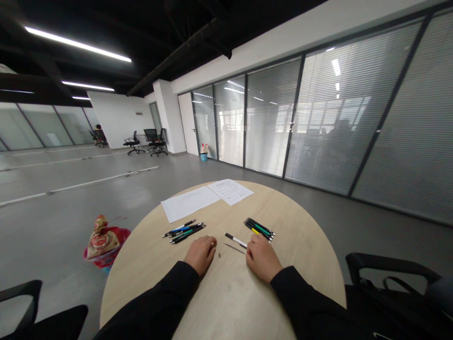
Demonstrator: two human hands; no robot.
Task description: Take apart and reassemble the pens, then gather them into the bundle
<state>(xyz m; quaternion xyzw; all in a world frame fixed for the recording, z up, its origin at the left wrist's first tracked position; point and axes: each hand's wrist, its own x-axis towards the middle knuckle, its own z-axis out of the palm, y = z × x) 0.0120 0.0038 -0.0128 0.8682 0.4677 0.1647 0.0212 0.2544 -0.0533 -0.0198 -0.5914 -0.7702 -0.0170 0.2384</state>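
Observation:
My left hand (200, 252) rests on the table with its fingers curled, and whatever they may hold is hidden. To the right of its fingertips lies a small dark piece (219, 255), too small to name. My right hand (261, 257) also lies on the table with bent fingers. A black-and-white pen barrel (235, 240) reaches its fingers; whether they grip it I cannot tell. Below the barrel is a thin pen refill (234, 248), its end close to the same hand. Several pens (184, 230) are grouped beyond my left hand, and several more pens (260, 227) beyond the right.
Two paper sheets (191, 203) (230, 191) lie at the far side of the round wooden table (293, 212). A bin with a bag (106, 241) stands on the floor at left. Black chairs (389, 264) flank the table. Glass partitions line the right.

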